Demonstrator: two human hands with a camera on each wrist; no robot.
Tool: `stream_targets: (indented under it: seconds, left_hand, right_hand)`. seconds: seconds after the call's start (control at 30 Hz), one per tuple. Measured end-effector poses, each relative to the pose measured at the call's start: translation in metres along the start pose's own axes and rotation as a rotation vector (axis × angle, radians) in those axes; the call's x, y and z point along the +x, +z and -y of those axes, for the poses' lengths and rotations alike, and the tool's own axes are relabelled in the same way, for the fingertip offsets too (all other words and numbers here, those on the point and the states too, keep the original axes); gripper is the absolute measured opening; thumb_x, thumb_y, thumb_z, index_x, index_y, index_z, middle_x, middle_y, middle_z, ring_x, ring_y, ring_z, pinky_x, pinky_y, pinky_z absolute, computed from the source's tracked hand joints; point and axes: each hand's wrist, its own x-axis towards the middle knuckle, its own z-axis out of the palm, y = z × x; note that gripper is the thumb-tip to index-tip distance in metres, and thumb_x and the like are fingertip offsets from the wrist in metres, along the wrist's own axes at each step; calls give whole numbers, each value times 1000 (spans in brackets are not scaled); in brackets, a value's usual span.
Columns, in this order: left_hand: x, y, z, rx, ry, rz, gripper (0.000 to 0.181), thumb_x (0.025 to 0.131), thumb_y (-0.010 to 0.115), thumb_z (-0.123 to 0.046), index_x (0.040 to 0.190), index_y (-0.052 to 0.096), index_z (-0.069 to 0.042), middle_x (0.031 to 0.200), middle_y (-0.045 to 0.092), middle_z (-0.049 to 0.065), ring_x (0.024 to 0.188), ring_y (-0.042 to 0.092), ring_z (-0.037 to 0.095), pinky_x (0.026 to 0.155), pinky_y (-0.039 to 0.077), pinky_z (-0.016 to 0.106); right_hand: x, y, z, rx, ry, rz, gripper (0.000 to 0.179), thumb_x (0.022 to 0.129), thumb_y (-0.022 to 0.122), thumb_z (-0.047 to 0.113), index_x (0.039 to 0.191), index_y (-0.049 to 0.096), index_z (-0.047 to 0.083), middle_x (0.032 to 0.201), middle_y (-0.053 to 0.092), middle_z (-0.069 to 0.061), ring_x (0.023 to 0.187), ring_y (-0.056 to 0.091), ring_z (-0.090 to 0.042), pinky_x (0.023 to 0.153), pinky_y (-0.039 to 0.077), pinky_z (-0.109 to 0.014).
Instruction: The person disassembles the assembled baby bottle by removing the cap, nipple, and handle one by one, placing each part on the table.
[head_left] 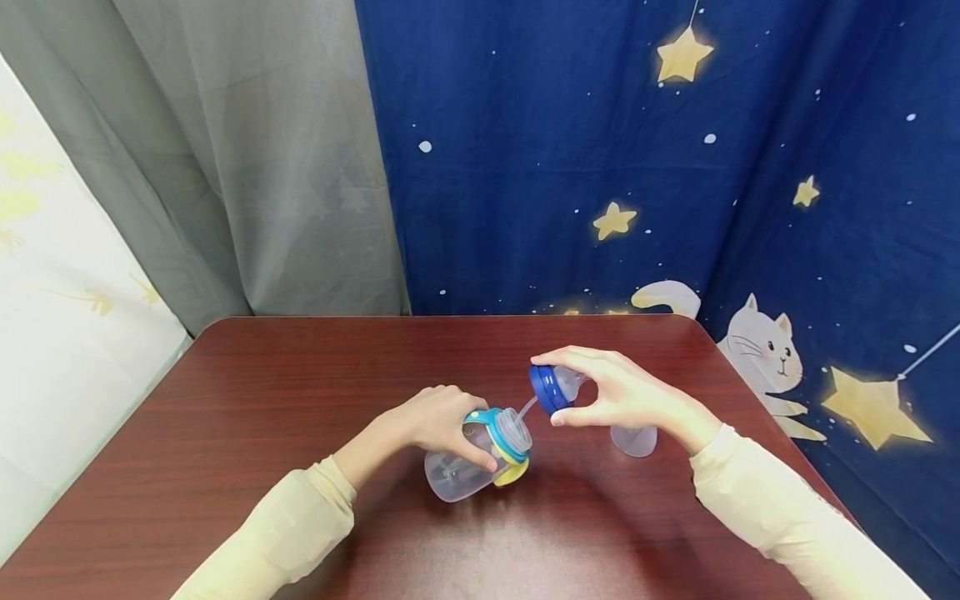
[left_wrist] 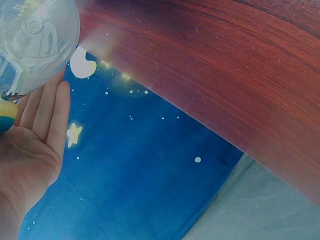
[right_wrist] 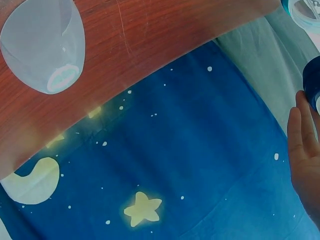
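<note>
Tilted in my left hand (head_left: 435, 421) is a clear baby bottle (head_left: 452, 477) with a blue-and-yellow handle ring (head_left: 491, 421) round its neck. The hand grips it from above, thumb along the near side; the left wrist view shows the bottle's rounded base (left_wrist: 40, 42). My right hand (head_left: 626, 392) holds a dark blue bottle collar (head_left: 551, 389) with a clear teat between thumb and fingers. From the collar a thin straw (head_left: 528, 407) slants down to the bottle's open mouth. In the right wrist view, only part of that hand (right_wrist: 307, 160) and collar (right_wrist: 312, 82) shows.
A translucent domed cap (head_left: 633, 441) stands on the dark red table (head_left: 300, 392), beyond my right wrist and partly hidden by it. Behind the table's far edge hang a grey curtain (head_left: 292, 167) and a blue curtain (head_left: 510, 183) with stars.
</note>
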Motion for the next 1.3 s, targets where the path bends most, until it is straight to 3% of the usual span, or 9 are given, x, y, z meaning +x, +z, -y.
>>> stream_targets:
  seconds: [0.8, 1.3]
  left_hand:
    - [0, 2, 1, 1, 8, -9, 64, 55, 56, -75, 88, 59, -21, 66, 50, -17, 58, 48, 5, 48, 38, 25]
    - [-1, 4, 1, 2, 14, -24, 66, 56, 56, -76, 91, 60, -20, 67, 49, -18, 60, 47, 4, 50, 38, 25]
  right_hand:
    - [3, -12, 3, 2, -22, -31, 63, 72, 67, 46, 125, 48, 18, 119, 49, 9, 100, 49, -7, 76, 45, -27]
    - [6, -20, 6, -58, -31, -52, 65, 70, 68, 48, 125, 49, 18, 119, 50, 9, 102, 48, -7, 78, 43, -28]
